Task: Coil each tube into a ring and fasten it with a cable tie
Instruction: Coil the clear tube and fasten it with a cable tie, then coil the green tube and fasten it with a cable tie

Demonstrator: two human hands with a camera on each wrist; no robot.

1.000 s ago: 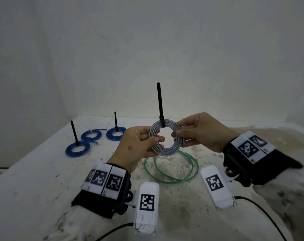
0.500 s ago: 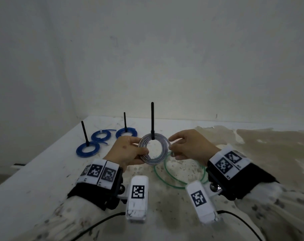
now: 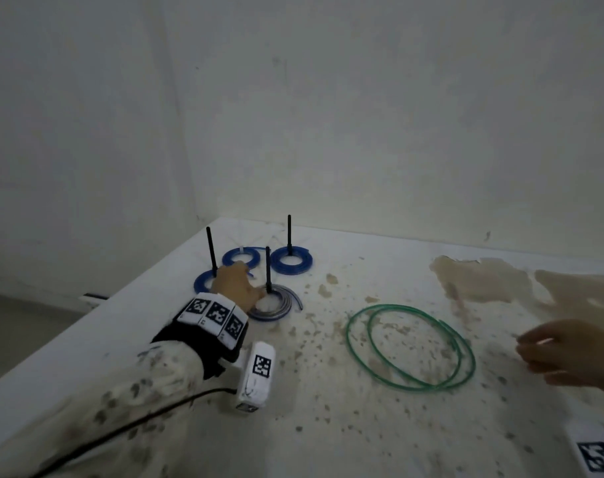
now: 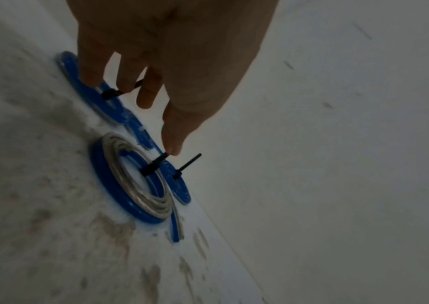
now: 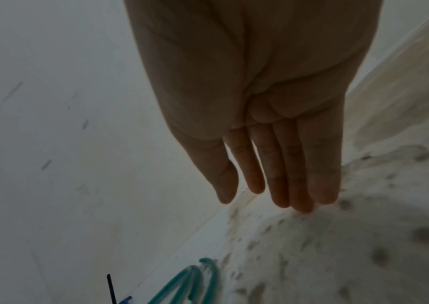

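Observation:
The clear tube coil [image 3: 277, 308] [image 4: 143, 201], bound by a black cable tie [image 3: 268, 267] [image 4: 153, 166] whose tail stands up, lies on the table beside the blue coils. My left hand [image 3: 240, 286] [image 4: 166, 123] reaches over its left edge with fingers straight; one fingertip touches the tie's tail. A green tube [image 3: 411, 346] [image 5: 200, 281] lies in loose, untied loops at mid-table. To its right my right hand [image 3: 562, 353] [image 5: 268, 195] hovers above the table, fingers straight, holding nothing.
Three blue tied coils [image 3: 291, 261] [image 3: 241, 257] [image 3: 202, 281] with upright black tie tails lie at the table's far left corner, against the walls. The stained white table [image 3: 328, 426] drops off along its left edge.
Both hands held the clear coil up in the air; now it lies on the table by the blue coils. The right hand has let go and moved off right.

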